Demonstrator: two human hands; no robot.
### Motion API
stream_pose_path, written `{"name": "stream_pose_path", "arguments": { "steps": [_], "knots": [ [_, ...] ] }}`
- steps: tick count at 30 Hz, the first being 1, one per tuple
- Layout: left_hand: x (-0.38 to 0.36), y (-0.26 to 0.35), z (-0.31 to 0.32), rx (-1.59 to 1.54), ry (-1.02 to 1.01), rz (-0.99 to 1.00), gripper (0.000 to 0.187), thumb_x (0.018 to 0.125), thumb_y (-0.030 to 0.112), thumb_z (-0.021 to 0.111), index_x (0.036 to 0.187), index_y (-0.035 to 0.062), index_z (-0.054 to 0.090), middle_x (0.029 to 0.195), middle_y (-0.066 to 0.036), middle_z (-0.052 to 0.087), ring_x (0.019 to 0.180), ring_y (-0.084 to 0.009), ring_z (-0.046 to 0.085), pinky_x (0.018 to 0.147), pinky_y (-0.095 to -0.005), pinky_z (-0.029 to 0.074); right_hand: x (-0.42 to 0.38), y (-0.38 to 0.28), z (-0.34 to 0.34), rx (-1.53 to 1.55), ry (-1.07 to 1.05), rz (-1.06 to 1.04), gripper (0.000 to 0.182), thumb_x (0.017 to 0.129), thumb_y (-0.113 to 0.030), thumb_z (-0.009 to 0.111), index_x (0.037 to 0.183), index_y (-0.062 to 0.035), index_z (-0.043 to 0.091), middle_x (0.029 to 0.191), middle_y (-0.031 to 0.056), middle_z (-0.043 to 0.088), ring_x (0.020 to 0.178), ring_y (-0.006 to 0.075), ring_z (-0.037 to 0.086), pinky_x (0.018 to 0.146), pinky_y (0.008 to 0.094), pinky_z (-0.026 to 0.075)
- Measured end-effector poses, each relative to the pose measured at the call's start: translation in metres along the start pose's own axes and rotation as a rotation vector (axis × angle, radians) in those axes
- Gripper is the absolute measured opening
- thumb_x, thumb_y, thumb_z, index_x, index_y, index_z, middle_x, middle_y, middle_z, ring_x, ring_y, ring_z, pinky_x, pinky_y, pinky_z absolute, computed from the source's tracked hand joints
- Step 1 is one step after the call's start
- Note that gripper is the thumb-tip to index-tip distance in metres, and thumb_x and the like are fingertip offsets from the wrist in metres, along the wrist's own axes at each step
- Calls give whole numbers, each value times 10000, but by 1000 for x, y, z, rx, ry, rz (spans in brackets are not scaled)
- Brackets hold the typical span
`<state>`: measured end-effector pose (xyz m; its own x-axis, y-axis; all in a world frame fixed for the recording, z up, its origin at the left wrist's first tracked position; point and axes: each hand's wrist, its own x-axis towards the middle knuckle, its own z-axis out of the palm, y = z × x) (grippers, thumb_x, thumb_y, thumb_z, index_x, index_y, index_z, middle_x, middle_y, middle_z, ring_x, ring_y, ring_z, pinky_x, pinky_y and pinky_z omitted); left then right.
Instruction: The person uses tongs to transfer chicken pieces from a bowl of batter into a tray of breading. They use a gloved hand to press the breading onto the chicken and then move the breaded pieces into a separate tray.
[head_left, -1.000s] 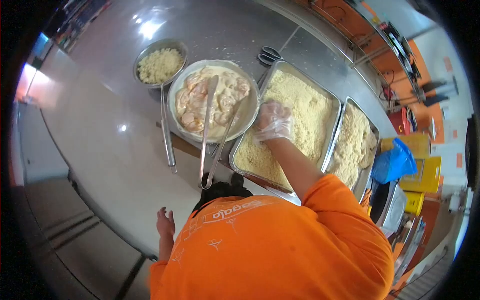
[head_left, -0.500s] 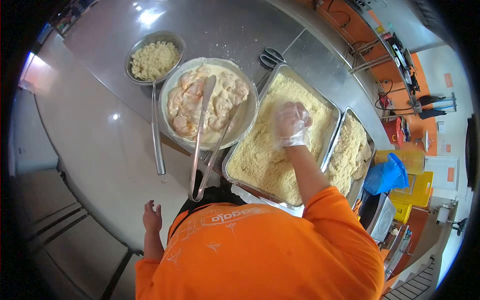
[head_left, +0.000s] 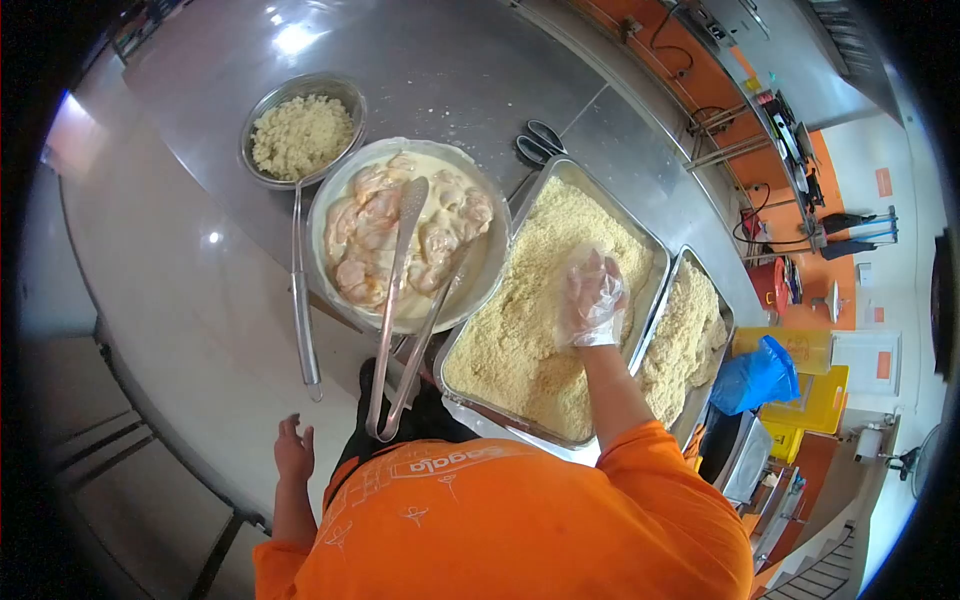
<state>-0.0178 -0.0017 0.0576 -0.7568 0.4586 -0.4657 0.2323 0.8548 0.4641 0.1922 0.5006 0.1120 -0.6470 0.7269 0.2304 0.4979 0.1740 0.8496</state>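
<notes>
My right hand [head_left: 595, 295], in a clear plastic glove, lies palm down on pale yellow crumbs [head_left: 530, 330] in a large metal tray [head_left: 652, 275]. Its fingers look stretched out and pressed against the coating; whether anything lies under the palm is hidden. Left of the tray, a bowl [head_left: 318, 250] holds raw chicken pieces [head_left: 375, 215] in creamy batter. Metal tongs [head_left: 388, 330] rest across this bowl, their bent end toward my body. My left hand [head_left: 293, 450] hangs bare beside me, holding nothing, fingers loosely apart.
A metal strainer [head_left: 308, 345] with crumbly lumps [head_left: 300, 138] stands at the back left, handle toward me. Black-handled scissors [head_left: 538, 143] lie behind the tray. A second tray [head_left: 728, 320] of coated pieces sits to the right, near a blue bag [head_left: 755, 378] and yellow bins [head_left: 815, 400].
My right hand looks flatter on the crumbs, where it was blurred with fingers bunched. The view has shifted slightly, so the table appears lower. My left hand still hangs at my side.
</notes>
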Motion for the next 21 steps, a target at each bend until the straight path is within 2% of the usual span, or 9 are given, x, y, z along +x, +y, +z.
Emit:
{"name": "stream_pose_path", "arguments": {
  "steps": [2, 5, 6, 8, 11, 13, 16, 19, 21],
  "knots": [
    [-6, -16, 9, 112, -26, 24, 350, 845, 235, 544, 1132, 58, 450, 1064, -135, 532, 846, -299, 578, 735, -416, 453, -2, -4, -8, -107, -1, 1, 609, 840, -442, 467, 1353, -171, 285, 1371, 78, 295, 1302, 236, 190, 1044, 468, 127],
    [5, -26, 10, 180, -50, 26, 353, 846, 256, 543, 1133, 71, 452, 1087, -129, 533, 934, -305, 560, 769, -429, 441, 9, 26, -50, 1079, -312, 185, 602, 835, -457, 469, 1341, -181, 295, 1352, 86, 315, 1301, 228, 186, 1042, 476, 112],
    [12, -22, 6, 211, -39, 22, 360, 849, 269, 541, 1135, 71, 449, 1087, -126, 532, 905, -296, 570, 768, -431, 441, 6, 36, -59, 992, -247, 145, 548, 860, -437, 451, 1324, -174, 324, 1343, 82, 330, 1267, 245, 267, 1009, 504, 216],
    [22, -1, -14, 81, 52, 111, 355, 863, 258, 519, 1145, 58, 441, 1065, -134, 526, 834, -286, 573, 743, -399, 448, -8, 17, 7, 1709, -108, 240, 465, 884, -403, 428, 1274, -154, 384, 1298, 105, 392, 1187, 257, 379, 960, 461, 318],
    [38, 4, -27, -43, 190, 200, 351, 871, 247, 505, 1152, 48, 436, 1055, -137, 520, 798, -285, 568, 725, -380, 452, -11, 72, -37, 1637, -353, 367, 408, 908, -356, 409, 1183, -60, 463, 1150, 158, 521, 1016, 269, 516, 886, 371, 414],
    [48, 4, -32, -5, 220, 251, 352, 872, 246, 504, 1153, 45, 435, 1049, -138, 518, 790, -285, 564, 716, -381, 451, -12, 86, -34, 1420, -468, 59, 423, 913, -335, 414, 1179, -11, 473, 1124, 177, 555, 976, 263, 558, 857, 342, 447],
    [53, -12, -25, 106, 226, 308, 354, 869, 252, 511, 1152, 51, 437, 1039, -135, 518, 788, -286, 560, 703, -394, 449, -18, 71, -33, 1406, -515, -172, 440, 907, -316, 431, 1229, -16, 441, 1186, 174, 525, 1008, 233, 552, 845, 326, 446],
    [55, -29, -13, 112, 203, 292, 354, 863, 261, 522, 1151, 72, 440, 1039, -127, 519, 797, -298, 557, 693, -405, 450, -22, 113, -99, 2148, -1195, 706, 496, 873, -377, 478, 1253, -61, 439, 1226, 156, 504, 1029, 226, 542, 859, 340, 434],
    [57, -37, -3, 30, 201, 254, 356, 856, 273, 533, 1150, 93, 442, 1046, -122, 520, 815, -308, 560, 688, -413, 453, -33, 88, -63, 2151, -1040, 441, 533, 842, -405, 517, 1264, -88, 437, 1235, 140, 499, 1017, 232, 543, 871, 355, 426]
  ]
}}
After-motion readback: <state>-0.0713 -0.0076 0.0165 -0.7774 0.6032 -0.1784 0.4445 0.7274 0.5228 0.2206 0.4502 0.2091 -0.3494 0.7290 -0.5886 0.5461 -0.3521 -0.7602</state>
